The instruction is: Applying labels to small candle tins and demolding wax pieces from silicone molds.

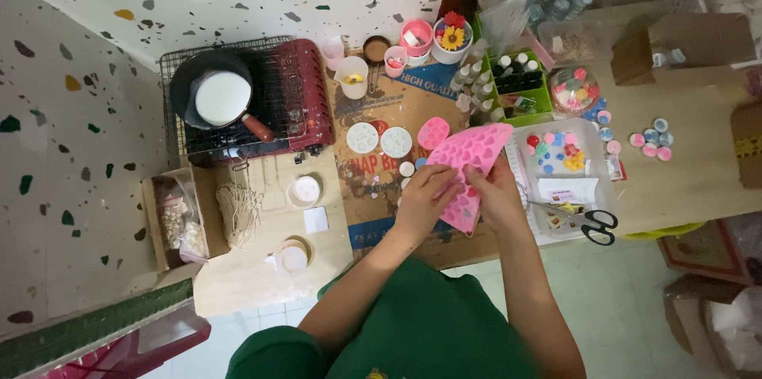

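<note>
Both my hands hold a pink silicone mould (470, 165) with many small heart-shaped cavities, bent and tilted above the cardboard-covered table (373, 121). My left hand (427, 195) grips its lower left edge. My right hand (494, 192) grips its lower right side, thumb pressing on the mould. Just left of it lie a small pink round mould (432, 133) and two white round moulds (379, 139). A tiny white piece (406, 169) sits by my left fingers.
A dark pan of white liquid (218, 96) rests on a red portable stove (270, 101). Scissors (591, 222) lie on a clear tray (587, 141) of coloured pieces at right. Cups and a flower pot (452, 38) stand behind; a green bottle box (520, 81), wicks (238, 208), cardboard boxes (686, 46).
</note>
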